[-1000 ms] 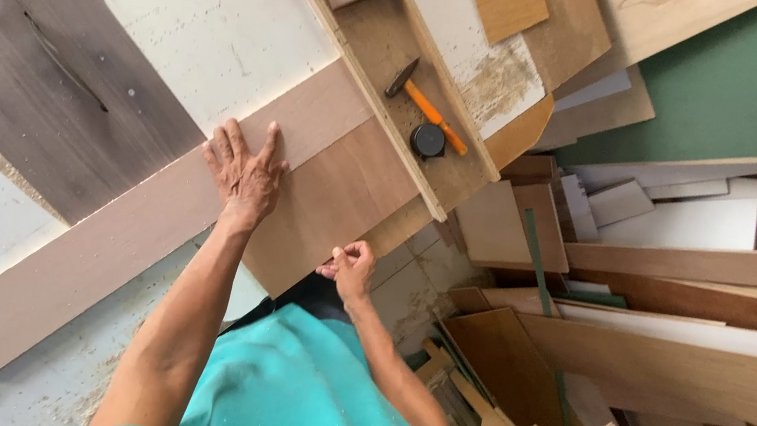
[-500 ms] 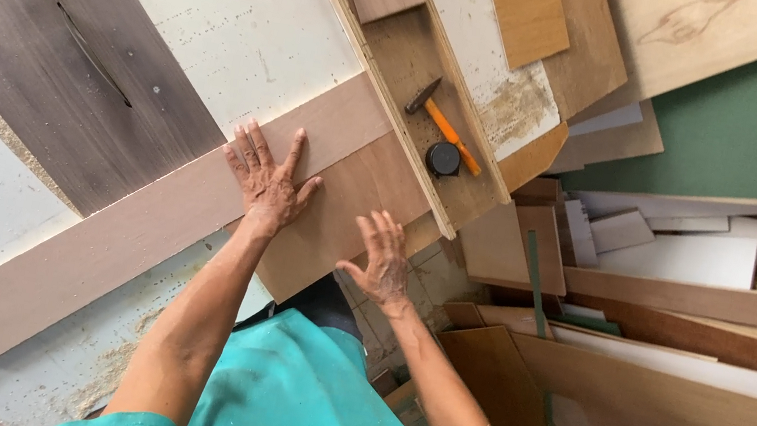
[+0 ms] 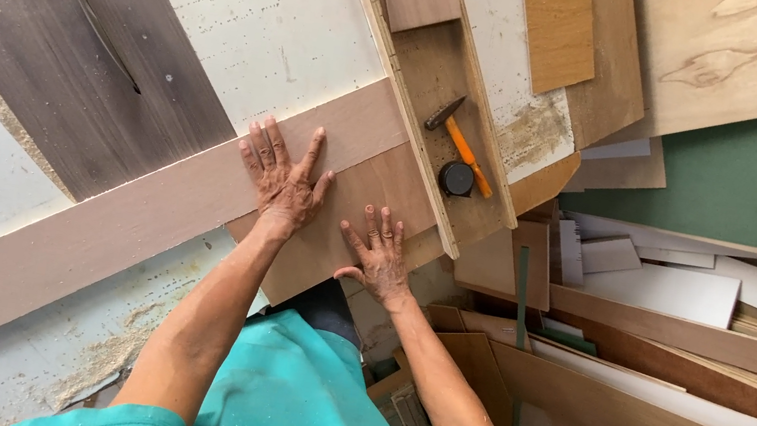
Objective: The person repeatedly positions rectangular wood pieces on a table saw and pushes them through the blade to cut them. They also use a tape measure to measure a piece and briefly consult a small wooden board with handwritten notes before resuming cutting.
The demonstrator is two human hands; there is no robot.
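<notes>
**2 flat hands on a brown board at the saw bench**

The left hand [image 3: 283, 178] lies palm down with its fingers spread apart, gripping nothing. It rests across the seam where a long pale pinkish strip [image 3: 92, 233] meets a brown board [image 3: 348, 213]. The right hand [image 3: 378, 259] is also open and flat, fingers fanned, pressing on the brown board close to its near edge. Neither hand clamps anything; both simply bear down on the wood.

The brown board sits toward the right edge of the white bench [image 3: 258, 12], its right end touching a slanted wooden fence rail [image 3: 405, 111] that runs from the far edge toward the near right. The pale strip lies alongside the board and stretches diagonally down to the near left corner of the bench. Sawdust [image 3: 113, 353] is scattered on the bench surface below the strip.

A dark grey-brown panel [image 3: 43, 28] with a narrow slot [image 3: 103, 33] in it covers the far left part of the bench.

Beyond the fence rail, on a plywood ledge, lie 1 hammer [image 3: 456, 139] with an orange handle and a small round black object [image 3: 456, 178] just beside it. Further right, stacked offcuts [image 3: 670, 290] and a green panel [image 3: 718, 181] crowd the area. The person wears a teal shirt [image 3: 296, 413].
</notes>
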